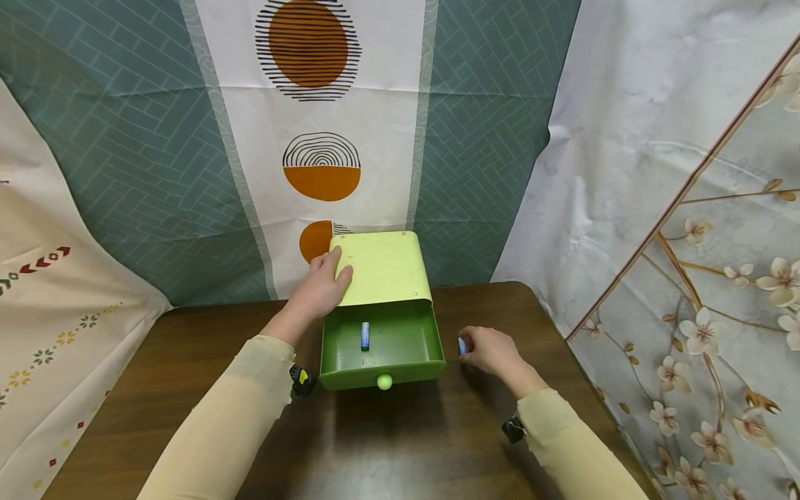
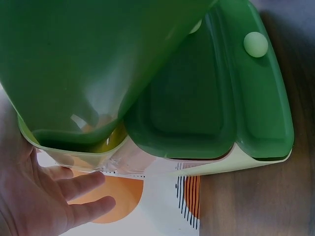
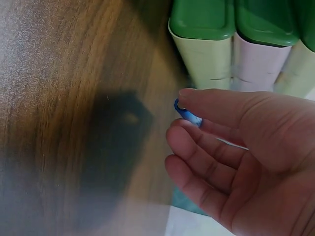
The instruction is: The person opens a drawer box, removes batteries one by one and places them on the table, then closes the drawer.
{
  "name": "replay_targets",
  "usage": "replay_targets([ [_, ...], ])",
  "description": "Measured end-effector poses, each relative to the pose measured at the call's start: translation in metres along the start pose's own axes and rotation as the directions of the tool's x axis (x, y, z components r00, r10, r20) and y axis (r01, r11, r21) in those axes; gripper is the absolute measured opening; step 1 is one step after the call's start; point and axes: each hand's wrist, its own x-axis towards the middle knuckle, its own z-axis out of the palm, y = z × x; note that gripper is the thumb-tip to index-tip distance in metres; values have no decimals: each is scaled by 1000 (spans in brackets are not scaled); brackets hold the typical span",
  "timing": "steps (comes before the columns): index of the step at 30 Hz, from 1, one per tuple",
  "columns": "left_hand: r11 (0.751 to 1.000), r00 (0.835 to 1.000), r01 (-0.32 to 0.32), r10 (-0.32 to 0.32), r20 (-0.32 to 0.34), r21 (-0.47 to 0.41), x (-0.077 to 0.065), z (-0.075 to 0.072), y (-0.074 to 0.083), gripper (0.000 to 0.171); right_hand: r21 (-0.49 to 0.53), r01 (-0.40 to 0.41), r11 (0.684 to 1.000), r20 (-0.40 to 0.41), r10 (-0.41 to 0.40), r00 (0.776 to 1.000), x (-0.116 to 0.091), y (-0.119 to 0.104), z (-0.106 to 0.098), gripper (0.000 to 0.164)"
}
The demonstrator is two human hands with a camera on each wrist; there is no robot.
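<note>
A small drawer cabinet [image 1: 382, 267] with a pale green top stands on the table against the back cloth. Its dark green top drawer [image 1: 400, 340] is pulled out, and a blue battery [image 1: 365, 336] lies inside. My left hand [image 1: 317, 288] rests on the cabinet's upper left edge; the left wrist view shows its fingers [image 2: 81, 187] spread along the side. To the right of the drawer, my right hand [image 1: 495, 351] pinches a second blue battery [image 3: 189, 117] between thumb and fingertips, above the table.
Lower drawers [image 2: 192, 98] of the cabinet are closed, one with a round pale knob [image 2: 256, 44]. The brown wooden table [image 1: 206, 389] meets a patterned cloth [image 1: 187, 173] at the back and a floral cloth [image 1: 700, 333] on the right.
</note>
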Motion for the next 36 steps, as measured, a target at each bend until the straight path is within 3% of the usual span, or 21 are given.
replay_targets([
  [11, 1000, 1000, -1, 1, -8, -1, 0, 2, 0, 76, -36, -11, 999, 54, 13, 998, 16, 0, 10, 38],
  [13, 1000, 1000, 0, 0, -8, -2, 0, 2, -1, 76, -42, 0, 999, 61, 2, 998, 20, 2, 12, 38],
  [14, 1000, 1000, 0, 0, -9, -2, 0, 2, -1, 76, -35, 36, 999, 43, -34, 998, 28, 15, 23, 39],
  [17, 1000, 1000, -6, 6, -11, 5, 0, 2, -1, 76, -45, 57, 997, 40, -55, 998, 31, 16, 25, 41],
  [24, 1000, 1000, -5, 5, -16, 12, 1, 1, -2, 77, -62, 1, 998, 74, 4, 997, 37, -2, 18, 36],
  [29, 1000, 1000, -1, 1, -13, 12, 2, 1, -3, 77, -82, 69, 994, 47, -66, 997, 58, 19, 41, 34],
  [35, 1000, 1000, 1, -1, -10, 10, 2, 1, -2, 77, -91, 31, 995, 65, -25, 998, 62, 14, 42, 35],
  [36, 1000, 1000, 1, -1, -11, 8, 2, 1, -2, 77, -86, 7, 996, 85, 0, 996, 59, 6, 34, 37],
])
